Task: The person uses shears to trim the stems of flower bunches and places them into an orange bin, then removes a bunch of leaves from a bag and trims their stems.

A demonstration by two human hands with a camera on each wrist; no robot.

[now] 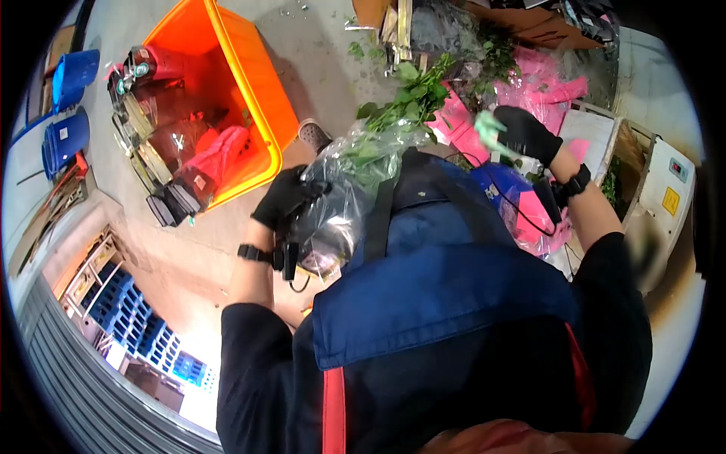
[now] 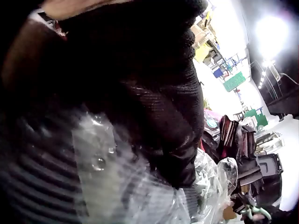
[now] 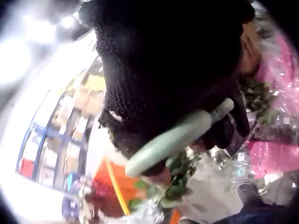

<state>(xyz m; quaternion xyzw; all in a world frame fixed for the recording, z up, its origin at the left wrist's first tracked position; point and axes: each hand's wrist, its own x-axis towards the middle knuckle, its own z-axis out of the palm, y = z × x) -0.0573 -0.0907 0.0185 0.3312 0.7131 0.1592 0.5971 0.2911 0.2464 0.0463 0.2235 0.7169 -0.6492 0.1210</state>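
Note:
My left hand (image 1: 291,198), in a black glove, grips the side of a clear plastic wrapping (image 1: 333,219) with leafy green stems (image 1: 412,94) reaching out of its far end. The left wrist view has the gloved fingers (image 2: 163,121) curled over the crinkled plastic (image 2: 210,182). Off to the right, my gloved right hand (image 1: 527,135) holds a pale green-handled tool (image 1: 490,130), raised near the leaves. Close up in the right wrist view, the tool's green handle (image 3: 170,143) lies across the fingers; its blades cannot be made out.
An orange bin (image 1: 283,98) stands at the left, with black buckets (image 1: 170,203) and red wrappings at its mouth. Pink wrappings (image 1: 556,91) and loose greenery lie at the back right, near a white machine (image 1: 669,189). A shoe (image 1: 313,135) shows beyond the left hand.

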